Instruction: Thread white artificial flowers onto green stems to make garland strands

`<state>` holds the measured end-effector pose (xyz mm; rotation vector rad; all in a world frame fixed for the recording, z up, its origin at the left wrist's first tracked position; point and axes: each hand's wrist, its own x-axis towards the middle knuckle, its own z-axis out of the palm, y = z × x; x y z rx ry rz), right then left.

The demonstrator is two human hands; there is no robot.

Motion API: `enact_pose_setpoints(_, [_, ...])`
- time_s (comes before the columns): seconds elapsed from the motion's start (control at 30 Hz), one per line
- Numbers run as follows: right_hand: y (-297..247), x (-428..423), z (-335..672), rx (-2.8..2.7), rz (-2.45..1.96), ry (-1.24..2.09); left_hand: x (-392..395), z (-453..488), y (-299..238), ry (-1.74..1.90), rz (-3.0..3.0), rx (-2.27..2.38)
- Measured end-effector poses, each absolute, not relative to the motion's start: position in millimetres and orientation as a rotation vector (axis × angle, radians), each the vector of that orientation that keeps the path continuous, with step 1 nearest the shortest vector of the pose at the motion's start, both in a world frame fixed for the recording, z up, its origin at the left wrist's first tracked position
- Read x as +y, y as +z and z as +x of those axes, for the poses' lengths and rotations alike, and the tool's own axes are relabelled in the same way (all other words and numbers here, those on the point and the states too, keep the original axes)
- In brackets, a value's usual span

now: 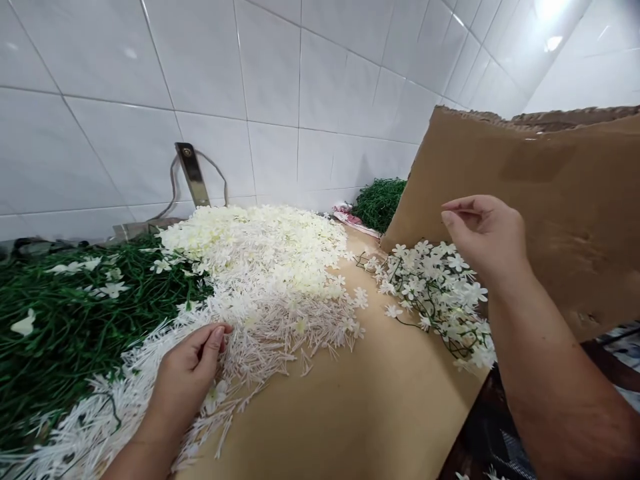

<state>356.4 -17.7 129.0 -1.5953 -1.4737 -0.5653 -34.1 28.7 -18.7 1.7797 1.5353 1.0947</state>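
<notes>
My left hand (193, 370) is closed in a pinch low over the heap of white branched plastic pieces (280, 323). Whatever its fingertips hold, if anything, is too small to make out. My right hand (487, 233) hovers above a pile of white artificial flowers on green stems (435, 287). Its thumb and fingers are curved and slightly apart, with nothing visible between them. Loose cream-white flower heads (270, 233) lie heaped behind the branched pieces. To the left of my left hand spreads a mass of green plastic stems (65, 333), with a few white flowers on top.
Brown cardboard (340, 413) covers the work surface. An upright cardboard sheet (560, 173) stands behind my right hand. More green stems (380, 203) lie at the back, beside a red and white cloth or bag (353, 219). A metal strip (193, 173) leans on the tiled wall.
</notes>
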Motion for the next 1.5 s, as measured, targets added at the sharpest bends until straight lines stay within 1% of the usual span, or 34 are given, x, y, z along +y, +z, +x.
enact_pose_setpoints(0.1, [113, -13, 312, -1.528, -1.516, -0.414, 26, -33, -17, 1.095, 1.793, 1.529])
enact_pose_setpoints(0.23, [81, -4, 251, -2.108, -1.423, -0.110, 22, -31, -10, 1.148, 1.835, 1.536])
enact_pose_setpoints(0.3, [61, 1, 229, -2.343, -1.472, 0.030, 19, -30, -7, 1.162, 1.856, 1.531])
enact_pose_setpoints(0.37, [41, 7, 215, -2.468, -1.582, 0.081, 17, -30, -4, 1.167, 1.864, 1.521])
enact_pose_setpoints(0.43, [28, 12, 206, -2.514, -1.666, 0.059, 15, -30, -1, 1.172, 1.852, 1.510])
enact_pose_setpoints(0.53, [20, 20, 203, -2.494, -1.689, 0.076, 14, -32, 2, 1.209, 1.783, 1.504])
enact_pose_setpoints(0.63, [24, 27, 208, -2.388, -1.645, 0.199, 14, -33, 6, 1.219, 1.715, 1.501])
enact_pose_setpoints(0.83, [35, 34, 220, -2.162, -1.538, 0.297, 17, -28, 14, 1.124, 1.687, 1.504])
enact_pose_setpoints(1.0, [40, 37, 219, -2.075, -1.462, 0.262, 20, -15, 28, 0.879, 2.013, 1.508])
enact_pose_setpoints(1.13, [40, 30, 217, -2.032, -1.386, 0.336, 16, -15, 39, 0.706, 2.266, 1.601])
enact_pose_setpoints(1.33, [30, 14, 225, -1.841, -1.392, 0.536, 7, -31, 35, 0.612, 2.226, 1.863])
enact_pose_setpoints(1.5, [13, 9, 227, -1.765, -1.309, 0.576, 15, -5, 26, 0.527, 2.280, 1.923])
